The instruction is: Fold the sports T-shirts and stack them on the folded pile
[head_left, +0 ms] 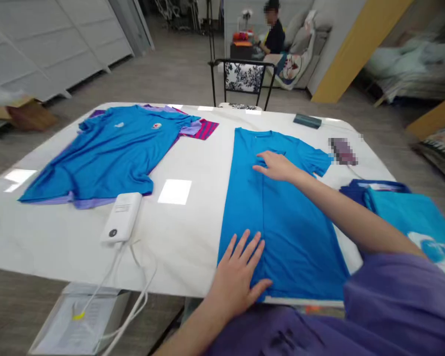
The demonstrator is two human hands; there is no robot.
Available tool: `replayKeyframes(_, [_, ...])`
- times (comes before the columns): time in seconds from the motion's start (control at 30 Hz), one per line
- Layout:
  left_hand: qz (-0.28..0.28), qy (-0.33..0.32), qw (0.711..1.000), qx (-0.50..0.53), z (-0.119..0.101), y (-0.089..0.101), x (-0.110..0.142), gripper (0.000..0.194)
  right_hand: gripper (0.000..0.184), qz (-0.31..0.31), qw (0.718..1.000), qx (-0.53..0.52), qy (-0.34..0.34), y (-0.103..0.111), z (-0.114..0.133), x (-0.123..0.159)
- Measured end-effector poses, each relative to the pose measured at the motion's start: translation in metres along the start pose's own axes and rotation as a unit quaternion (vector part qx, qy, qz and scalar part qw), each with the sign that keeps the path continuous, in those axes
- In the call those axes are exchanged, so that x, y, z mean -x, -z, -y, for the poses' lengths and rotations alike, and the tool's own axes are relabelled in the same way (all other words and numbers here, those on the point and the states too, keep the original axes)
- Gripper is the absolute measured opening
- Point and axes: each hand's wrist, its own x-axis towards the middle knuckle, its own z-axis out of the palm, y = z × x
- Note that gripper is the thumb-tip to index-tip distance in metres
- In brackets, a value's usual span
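A bright blue, short-sleeved fabric shirt (296,232) lies right of centre on a glossy white table (187,242). The left hand (237,277) rests flat, fingers spread, at its near end; the right hand (278,165), thumb and fingers parted, is over its far half.

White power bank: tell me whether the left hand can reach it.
Probably yes; the left hand rests on the folded blue shirt, with mostly bare tabletop between it and the white power bank.

A black-framed chair (244,79) stands beyond the table (185,237), and a blurred box (30,116) (cardboard, perhaps) sits left.
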Motion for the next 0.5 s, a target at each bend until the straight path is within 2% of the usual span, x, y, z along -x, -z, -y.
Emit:
replayKeyframes(0.1, [-0.012,-0.002,1.0,0.0,-0.008,-0.006,0.002,0.087,0.082,-0.012,0.998,0.015,0.055,-0.028,0.011,0.105])
replayKeyframes(0.2, [-0.022,-0.004,1.0,-0.004,-0.011,-0.007,0.005,0.084,0.081,0.012,0.999,0.018,0.049,-0.044,0.018,0.166])
replayKeyframes(0.27, [-0.024,-0.007,1.0,-0.011,-0.014,-0.003,0.004,0.082,0.079,-0.01,1.0,0.005,0.014,-0.042,0.009,0.183])
replayKeyframes(0.33, [-0.03,-0.002,0.999,-0.013,-0.024,0.002,-0.003,0.077,0.077,-0.052,0.998,-0.009,-0.045,-0.029,-0.016,0.188])
replayKeyframes(0.43, [-0.026,0.005,0.999,0.018,-0.06,0.008,-0.03,0.059,0.065,-0.088,0.982,-0.04,-0.162,0.0,-0.078,0.181])
replayKeyframes(0.5, [0.014,-0.031,0.998,0.052,-0.095,0.005,-0.056,0.047,0.053,-0.098,0.965,-0.069,-0.232,0.018,-0.124,0.171])
